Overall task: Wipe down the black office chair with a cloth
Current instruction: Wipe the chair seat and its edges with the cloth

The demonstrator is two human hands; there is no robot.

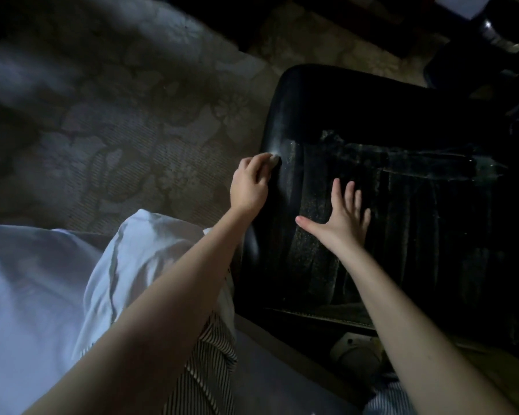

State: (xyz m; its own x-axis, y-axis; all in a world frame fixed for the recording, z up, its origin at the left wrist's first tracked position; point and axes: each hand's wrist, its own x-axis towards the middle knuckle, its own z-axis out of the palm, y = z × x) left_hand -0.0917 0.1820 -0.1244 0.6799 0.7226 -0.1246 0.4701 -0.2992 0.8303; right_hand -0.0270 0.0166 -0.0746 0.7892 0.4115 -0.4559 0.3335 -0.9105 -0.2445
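Fingers (pixel 252 164) of the left hand (pixel 249 187) curl round a small grey cloth (pixel 274 159) and press it on the side edge of the black office chair (pixel 327 94). The right hand (pixel 342 214) lies flat on the speckled seat (pixel 402 235), fingers spread wide. The chair stands on a flowery carpet (pixel 117 130). White fabric (pixel 42 280) lies under the left arm.

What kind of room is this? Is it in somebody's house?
Probably a room in a home, maybe a bedroom, though it is dim. A flower-patterned carpet covers the floor, white bedding lies at the near left, and a worn black office chair stands beside it.
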